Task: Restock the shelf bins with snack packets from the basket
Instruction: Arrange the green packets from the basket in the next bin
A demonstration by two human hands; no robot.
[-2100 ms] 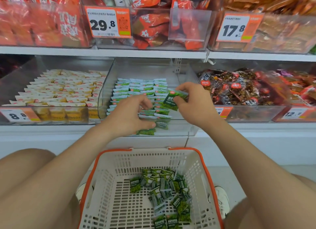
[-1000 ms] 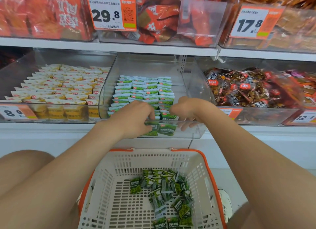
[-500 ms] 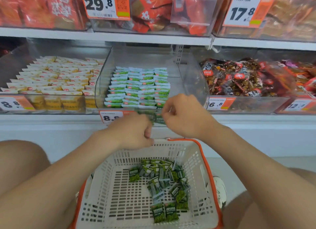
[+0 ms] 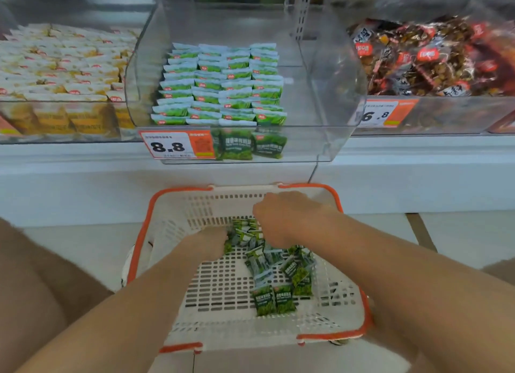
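Both hands reach down into the white, orange-rimmed basket [image 4: 181, 211] on the floor below the shelf [image 4: 83, 160]. The left hand [image 4: 211, 241] is buried fingers-first in the heap of green snack packets [image 4: 267, 264], so its grip cannot be told. The right hand [image 4: 281, 219] curls its fingers down onto the same heap; whether it pinches a packet is unclear. Above, the clear middle bin [image 4: 328, 93], tagged 8.8 [image 4: 170, 145], holds neat rows of green packets [image 4: 223, 85], with 2 facing forward at its front.
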